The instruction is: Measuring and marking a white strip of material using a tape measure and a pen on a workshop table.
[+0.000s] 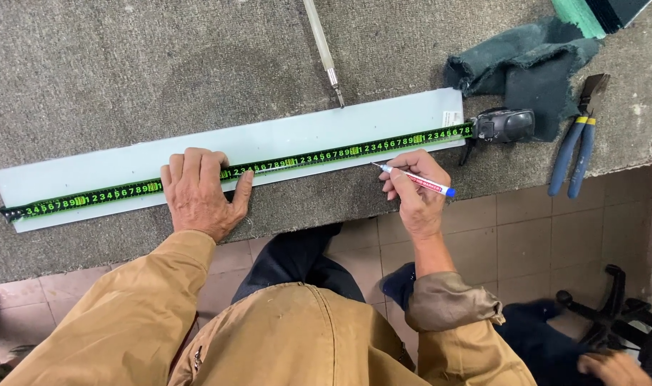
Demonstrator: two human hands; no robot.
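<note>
Left hand [199, 191] lies flat, pinning the tape [254, 169] on the strip [197, 151] – stiff, smooth, likely brittle. At three o'clock, right hand [417, 191] pinches a marker [414, 179] – light, held mid-barrel.

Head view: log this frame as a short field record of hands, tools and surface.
left hand: left hand flat, pressing tape measure on the white strip
right hand: right hand holds a marker pen, tip at the strip's near edge
tape case: black case at the strip's right end
other tools: blue-handled pliers, dark cloth, glass cutter
surface: grey carpeted bench
</note>
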